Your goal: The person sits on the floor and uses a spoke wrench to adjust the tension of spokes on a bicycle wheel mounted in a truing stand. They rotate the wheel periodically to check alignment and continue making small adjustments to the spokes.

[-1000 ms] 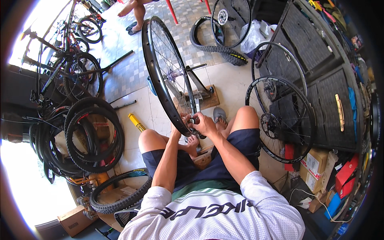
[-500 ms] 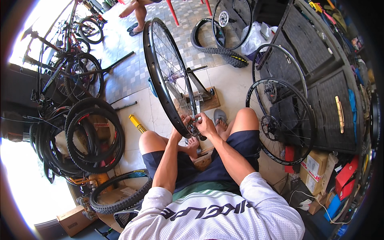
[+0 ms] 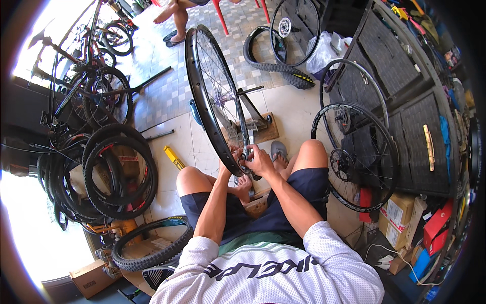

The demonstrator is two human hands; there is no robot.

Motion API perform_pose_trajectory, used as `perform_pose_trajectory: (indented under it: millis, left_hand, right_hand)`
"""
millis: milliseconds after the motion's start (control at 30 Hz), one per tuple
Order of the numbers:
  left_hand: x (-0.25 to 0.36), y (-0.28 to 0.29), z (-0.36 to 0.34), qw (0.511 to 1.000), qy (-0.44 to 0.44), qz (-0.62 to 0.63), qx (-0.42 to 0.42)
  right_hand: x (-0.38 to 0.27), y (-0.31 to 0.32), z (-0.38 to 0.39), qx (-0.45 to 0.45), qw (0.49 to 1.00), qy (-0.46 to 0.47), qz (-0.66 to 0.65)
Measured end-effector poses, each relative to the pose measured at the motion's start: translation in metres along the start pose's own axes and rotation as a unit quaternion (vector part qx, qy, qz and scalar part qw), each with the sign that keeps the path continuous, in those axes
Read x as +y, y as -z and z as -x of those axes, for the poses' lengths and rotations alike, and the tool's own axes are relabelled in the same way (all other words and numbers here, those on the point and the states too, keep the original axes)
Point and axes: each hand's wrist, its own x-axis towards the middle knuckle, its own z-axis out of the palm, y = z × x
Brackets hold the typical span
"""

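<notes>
A black bicycle wheel [image 3: 191,66] with thin spokes stands upright in a metal truing stand [image 3: 249,109] on a wooden base [image 3: 266,131]. My left hand [image 3: 227,162] is at the rim's lower end, partly behind it, with curled fingers; what they grip is hidden. Just right of it, my right hand [image 3: 258,161] pinches at the spokes and rim, around a small item that I cannot make out. A yellow tool [image 3: 172,156] lies on the floor left of the wheel.
Bicycles [image 3: 76,96] and stacked tyres [image 3: 116,187] crowd the left. Loose tyres [image 3: 276,68], wheels [image 3: 364,200] and a plastic bag [image 3: 326,53] are at the back and right, beside dark cabinets [image 3: 415,142] and boxes [image 3: 397,218]. Another person's legs [image 3: 179,23] show at the top.
The view has shifted slightly, so the wheel sits a little right and lower. My right fingers have moved slightly at the rim. More of the other person shows at the top.
</notes>
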Motion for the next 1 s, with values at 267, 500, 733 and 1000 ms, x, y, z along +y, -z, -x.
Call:
perform_pose_trajectory:
  millis: [267, 500, 733, 1000]
  left_hand:
    - [-0.016, 0.024, -0.011, 0.988, 0.036, -0.144, -0.027]
    - [-0.007, 0.014, 0.0, 0.986, 0.001, -0.163, -0.022]
    - [-0.002, 0.008, -0.003, 0.981, 0.002, -0.192, 0.028]
    - [-0.035, 0.011, -0.013, 0.994, 0.08, 0.078, 0.002]
  right_hand:
    - [-0.001, -0.006, -0.004, -0.022, 0.993, -0.044, -0.108]
    - [-0.003, -0.008, 0.001, 0.003, 0.998, -0.014, -0.056]
    - [0.002, -0.009, 0.001, -0.038, 0.986, -0.054, -0.151]
    - [0.022, -0.014, -0.006, -0.127, 0.936, -0.107, -0.31]
